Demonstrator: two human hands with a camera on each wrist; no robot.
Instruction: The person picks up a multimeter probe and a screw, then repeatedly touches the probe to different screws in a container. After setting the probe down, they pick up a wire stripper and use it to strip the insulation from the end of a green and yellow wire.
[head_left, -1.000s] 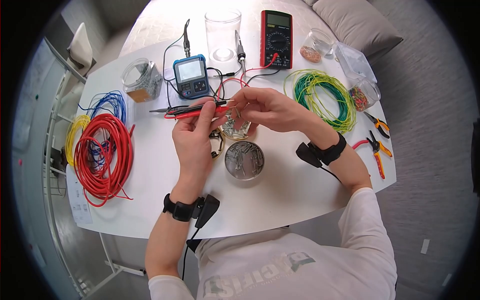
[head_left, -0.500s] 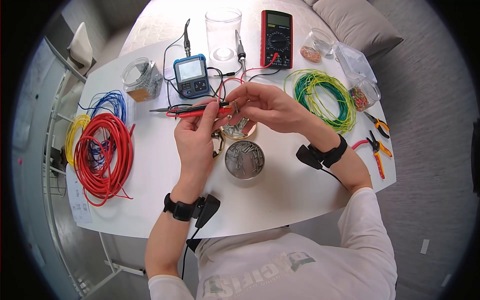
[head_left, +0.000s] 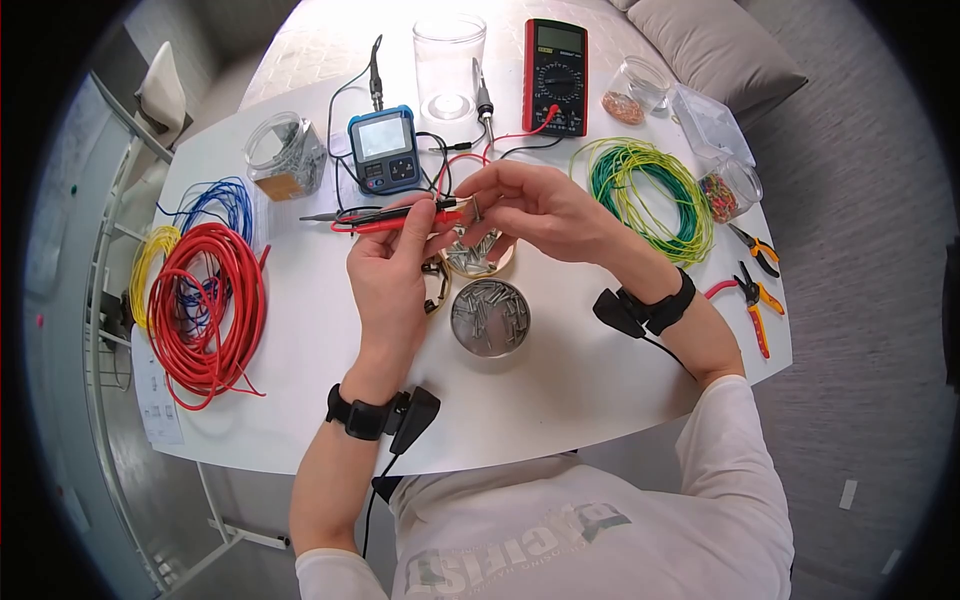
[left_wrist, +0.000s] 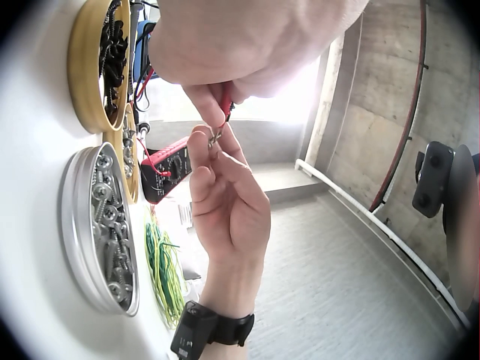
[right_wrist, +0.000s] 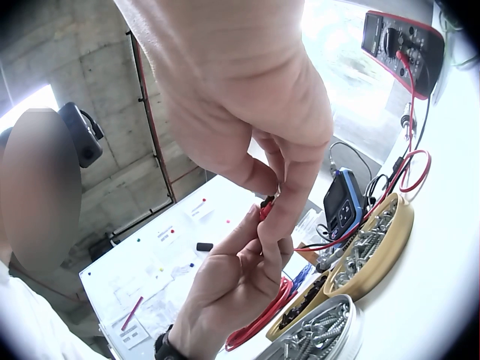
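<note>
In the head view, my left hand (head_left: 388, 270) grips a black test probe (head_left: 444, 205) and a red test probe (head_left: 372, 227) side by side, tips pointing right. Facing it, my right hand (head_left: 545, 215) pinches a small metal screw (left_wrist: 215, 139) between thumb and fingers, right at the probe tips. Both hands are raised over the tins. Below them stands a silver tin (left_wrist: 75, 225) of screws. Behind it are a yellow tin (right_wrist: 401, 236) of silver screws and another yellow tin (left_wrist: 81, 67) of dark screws, partly covered by the left hand.
A red multimeter (head_left: 556, 80) and a blue handheld meter (head_left: 385, 150) stand at the back, leads running between. Red wire (head_left: 205, 320) lies coiled left, green-yellow wire (head_left: 650, 200) right. Pliers (head_left: 752, 305), a clear jar (head_left: 447, 60) and a soldering iron (head_left: 484, 105) are also there.
The right fingers have closed in on the probe tips, and the screw now stands upright between them. The left hand keeps its hold on both probes, shifting only slightly.
</note>
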